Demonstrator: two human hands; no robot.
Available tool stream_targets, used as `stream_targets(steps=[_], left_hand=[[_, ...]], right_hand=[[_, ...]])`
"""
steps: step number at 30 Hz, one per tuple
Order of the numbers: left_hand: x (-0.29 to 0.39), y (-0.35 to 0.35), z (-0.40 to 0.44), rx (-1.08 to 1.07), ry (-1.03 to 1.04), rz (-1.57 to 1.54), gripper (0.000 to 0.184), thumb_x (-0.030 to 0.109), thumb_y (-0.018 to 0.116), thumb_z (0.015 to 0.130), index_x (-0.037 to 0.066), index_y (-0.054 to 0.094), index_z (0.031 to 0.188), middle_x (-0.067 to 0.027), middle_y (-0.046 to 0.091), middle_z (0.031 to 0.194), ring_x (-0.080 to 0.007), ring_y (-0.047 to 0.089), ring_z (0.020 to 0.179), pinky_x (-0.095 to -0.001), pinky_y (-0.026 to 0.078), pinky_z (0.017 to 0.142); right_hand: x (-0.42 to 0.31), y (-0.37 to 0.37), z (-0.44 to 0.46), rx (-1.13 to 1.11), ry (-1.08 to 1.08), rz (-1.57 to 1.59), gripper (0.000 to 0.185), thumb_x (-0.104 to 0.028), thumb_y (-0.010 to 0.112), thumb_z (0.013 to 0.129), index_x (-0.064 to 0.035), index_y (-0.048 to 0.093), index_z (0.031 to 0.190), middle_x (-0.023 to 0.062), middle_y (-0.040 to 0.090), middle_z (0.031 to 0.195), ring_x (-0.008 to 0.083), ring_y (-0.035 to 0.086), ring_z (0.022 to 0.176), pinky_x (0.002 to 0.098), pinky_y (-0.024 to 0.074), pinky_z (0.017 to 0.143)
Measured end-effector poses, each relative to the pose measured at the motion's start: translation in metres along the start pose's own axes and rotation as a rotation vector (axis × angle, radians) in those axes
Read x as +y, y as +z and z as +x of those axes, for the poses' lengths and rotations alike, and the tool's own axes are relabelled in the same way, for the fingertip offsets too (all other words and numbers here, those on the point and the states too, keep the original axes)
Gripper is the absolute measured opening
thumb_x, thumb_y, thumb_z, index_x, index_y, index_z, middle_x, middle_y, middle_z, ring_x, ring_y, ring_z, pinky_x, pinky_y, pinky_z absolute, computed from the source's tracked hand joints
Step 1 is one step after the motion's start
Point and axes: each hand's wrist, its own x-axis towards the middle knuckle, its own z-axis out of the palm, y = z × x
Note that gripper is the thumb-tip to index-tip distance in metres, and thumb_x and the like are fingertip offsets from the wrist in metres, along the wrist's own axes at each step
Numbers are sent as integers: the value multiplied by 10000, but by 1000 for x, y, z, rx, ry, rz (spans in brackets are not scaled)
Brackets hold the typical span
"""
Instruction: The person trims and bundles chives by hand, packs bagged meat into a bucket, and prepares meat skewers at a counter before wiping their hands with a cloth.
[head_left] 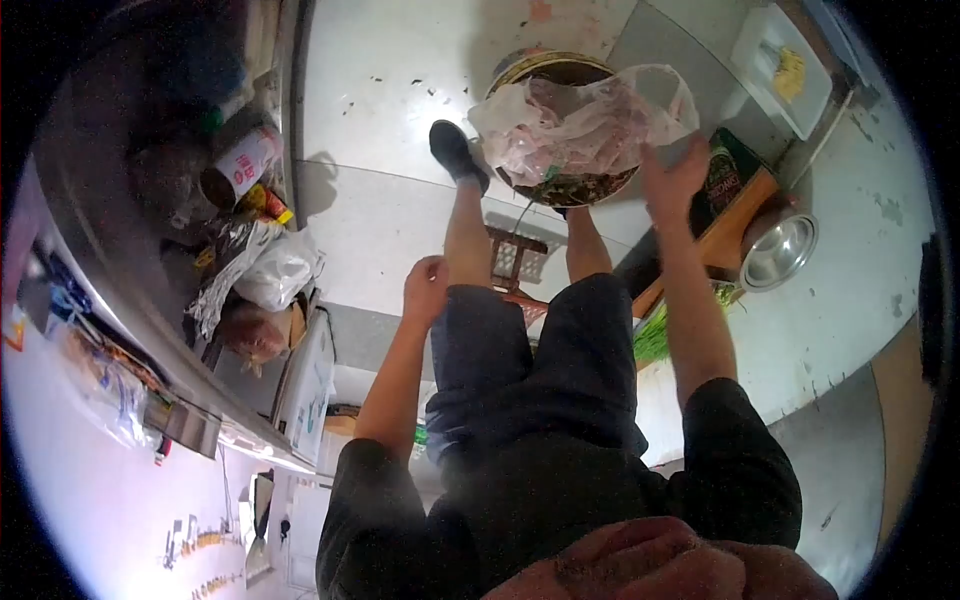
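Note:
A crumpled translucent plastic bag [570, 125] with pinkish parts lies over the top of a round bin [520, 68] on the floor. Dark greenish scraps show in the bin below the bag. My right hand [675, 185] is at the bag's right side, by its loop, with thumb and fingers apart; whether it touches the bag is unclear. My left hand [426, 290] hangs beside my left knee, its fingers curled, with nothing visible in them.
Right of me, a metal bowl [780, 250] and a white tray [785, 75] with a yellowish lump rest on the counter. Green stalks [652, 335] lie near my right thigh. A small brown stool [515, 255] stands between my legs. Left, a white bag [280, 270] and a can [243, 167] crowd a shelf.

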Motion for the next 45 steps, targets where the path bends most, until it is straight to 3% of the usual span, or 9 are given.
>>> stream_targets(steps=[4,7,10,19,23,29,34,41,45], left_hand=[[18,27,25,24,14,3,350,213,598,836,-33,590,1083,-207,616,1035,-281,620,930,-353,488,817],[85,44,49,123,262,-16,426,209,619,791,-48,547,1122,-261,531,1169,-373,538,1062,-416,432,915],[103,86,98,298,411,-92,544,219,620,806,-50,441,1244,-258,424,1290,-391,418,1199,-421,341,1016],[161,100,102,138,491,-161,632,257,622,779,-58,403,1280,-289,338,1363,-435,362,1247,-437,303,1053],[168,122,118,50,555,-67,585,332,584,807,8,456,1277,-276,365,1356,-424,333,1280,-449,300,1058],[186,171,190,-301,770,821,629,525,432,882,79,433,1324,-224,396,1376,-375,438,1217,-449,342,1024],[189,169,184,-157,465,394,526,468,483,874,69,535,1213,-237,486,1259,-374,478,1169,-445,392,974],[191,97,112,235,635,-127,370,258,635,820,12,581,1090,-222,566,1055,-373,552,1011,-429,442,874],[147,72,111,256,426,-154,284,214,644,811,4,613,1000,-198,595,992,-334,584,952,-397,460,830]], right_hand=[[3,-10,36,-327,370,341,786,-321,680,763,79,331,1342,293,393,1333,387,386,1246,353,319,1032],[-43,-20,28,-567,55,252,752,-376,633,794,40,348,1351,255,391,1354,386,353,1278,430,268,1065],[-32,24,-13,-411,-294,-272,762,-474,586,803,-8,361,1362,201,395,1374,370,320,1307,539,203,1069],[-35,95,-66,-590,-451,-220,953,-745,431,763,-36,333,1391,194,343,1421,433,270,1321,649,133,1038],[-22,87,-70,-607,-476,-321,932,-723,433,780,-37,313,1400,192,347,1419,426,268,1325,626,141,1056],[-9,53,-65,-535,-393,-217,826,-609,502,824,-40,315,1394,200,323,1427,408,282,1321,572,190,1074],[-9,27,-62,-386,-363,-9,616,-316,621,820,4,413,1304,242,458,1298,419,420,1207,519,306,1011],[-12,5,-43,-455,210,300,497,-301,555,893,26,465,1256,182,507,1258,315,519,1104,384,413,916],[-22,-7,-10,-283,595,592,490,-336,512,918,7,471,1266,117,514,1261,268,509,1113,367,391,941]])
